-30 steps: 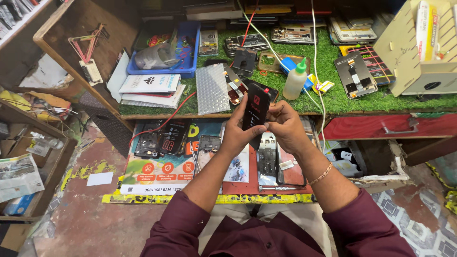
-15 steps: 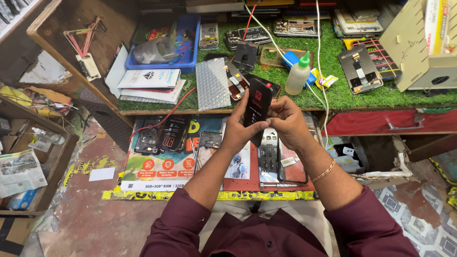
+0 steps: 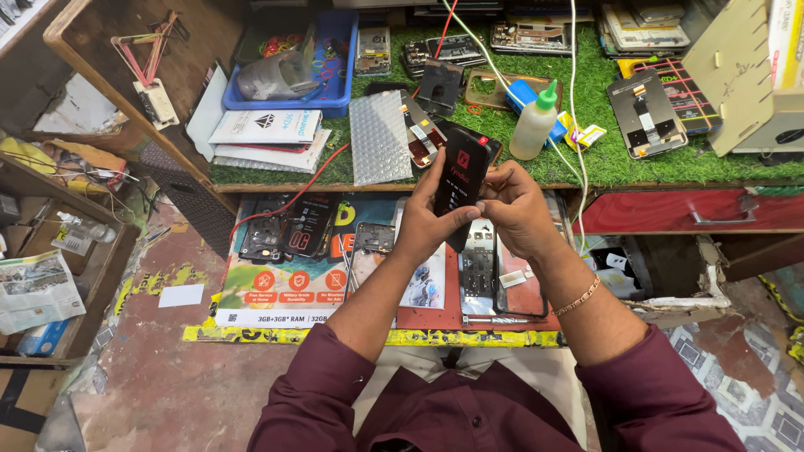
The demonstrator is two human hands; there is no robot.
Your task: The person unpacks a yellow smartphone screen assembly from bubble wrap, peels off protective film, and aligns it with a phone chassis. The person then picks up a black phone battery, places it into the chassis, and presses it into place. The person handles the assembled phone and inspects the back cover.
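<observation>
Gripping a black phone [image 3: 459,180] from both sides, the hands meet just above the middle of the view: the left hand [image 3: 431,230] wraps the lower left edge with its thumb laid across the glass, while the right hand [image 3: 512,209] closes on the right edge with curled fingers. Its screen faces up at the camera and is lit, showing a small red mark near the top on a dark ground, and the phone tilts with its top toward 12 o'clock. Behind it, at 12 o'clock, runs the desk [image 3: 603,159], covered in green artificial turf. On the turf at 1 o'clock stands a clear squeeze bottle [image 3: 533,127] with a green nozzle, just beside the phone's top corner; at 11 o'clock lies a sheet of bubble wrap [image 3: 379,136], and beyond it at 10 o'clock a blue tray [image 3: 328,99] holds a crumpled bag and coloured bands. A phone frame [image 3: 646,113] rests flat at 2 o'clock. Below the hands, at 6 to 8 o'clock, a printed poster [image 3: 285,289] on a lower surface carries several opened phone bodies [image 3: 289,226]; what lies straight under the wrists is partly hidden, perhaps another bare frame. A gold bracelet [image 3: 579,295] circles the right wrist.
</observation>
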